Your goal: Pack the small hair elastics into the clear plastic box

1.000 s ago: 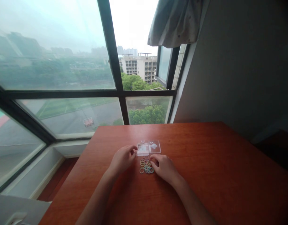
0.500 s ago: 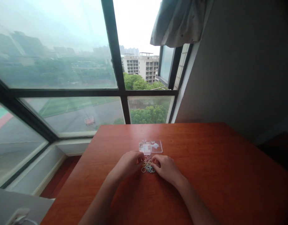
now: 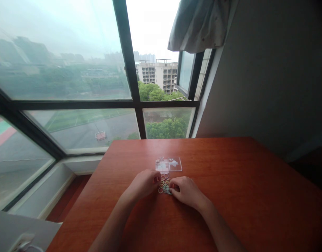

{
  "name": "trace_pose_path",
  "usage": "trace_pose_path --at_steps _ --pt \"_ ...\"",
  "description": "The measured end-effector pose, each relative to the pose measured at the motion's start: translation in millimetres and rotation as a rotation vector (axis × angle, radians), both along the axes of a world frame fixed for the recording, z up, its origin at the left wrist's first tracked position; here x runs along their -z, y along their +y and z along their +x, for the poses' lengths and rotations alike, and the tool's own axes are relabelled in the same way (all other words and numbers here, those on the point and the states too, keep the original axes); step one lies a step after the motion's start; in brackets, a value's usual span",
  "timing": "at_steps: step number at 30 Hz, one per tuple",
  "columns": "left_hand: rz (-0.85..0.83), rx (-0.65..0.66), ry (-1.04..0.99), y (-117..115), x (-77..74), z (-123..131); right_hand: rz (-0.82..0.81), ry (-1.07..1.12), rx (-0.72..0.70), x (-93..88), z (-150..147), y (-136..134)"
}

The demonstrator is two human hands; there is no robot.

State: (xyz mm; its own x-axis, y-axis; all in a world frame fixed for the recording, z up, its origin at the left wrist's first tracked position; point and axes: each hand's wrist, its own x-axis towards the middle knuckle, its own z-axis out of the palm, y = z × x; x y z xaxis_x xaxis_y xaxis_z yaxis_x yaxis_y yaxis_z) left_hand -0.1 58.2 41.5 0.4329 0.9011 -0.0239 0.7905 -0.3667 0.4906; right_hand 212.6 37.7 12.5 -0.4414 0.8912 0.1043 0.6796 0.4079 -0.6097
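A loose pile of small elastic hair ties (image 3: 165, 182), pinkish, yellow and light blue, lies on the brown table between my hands. My left hand (image 3: 146, 181) rests at the pile's left side with its fingers curled together. Whatever its fingertips hold, if anything, is hidden. On the other side, my right hand (image 3: 186, 189) has thumb and fingertips closed on a light blue hair tie at the pile's right edge. Just beyond the pile sits a clear plastic box (image 3: 162, 167), with a few small rings in its far left part. Its clear lid (image 3: 176, 164) lies folded open to the right.
The wooden table (image 3: 229, 182) extends around the hands, its far edge close to large windows (image 3: 71, 126). One window pane (image 3: 186, 73) stands open under a grey curtain (image 3: 199, 26). A wall (image 3: 258, 87) rises at the right.
My right hand has shifted slightly toward me and its fingertips have come down over the light blue hair ties. My left hand stays nearly still beside the pile.
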Motion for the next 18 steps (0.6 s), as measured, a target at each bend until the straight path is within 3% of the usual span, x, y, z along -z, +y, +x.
trace_pose_path --at_steps 11,18 --pt "0.010 0.010 0.002 0.5 1.4 -1.5 -0.033 0.084 0.045 5.4 2.4 4.7" --pt "0.016 0.022 0.053 1.2 0.2 0.8 -0.002 -0.006 0.189 7.2 -5.8 8.6"
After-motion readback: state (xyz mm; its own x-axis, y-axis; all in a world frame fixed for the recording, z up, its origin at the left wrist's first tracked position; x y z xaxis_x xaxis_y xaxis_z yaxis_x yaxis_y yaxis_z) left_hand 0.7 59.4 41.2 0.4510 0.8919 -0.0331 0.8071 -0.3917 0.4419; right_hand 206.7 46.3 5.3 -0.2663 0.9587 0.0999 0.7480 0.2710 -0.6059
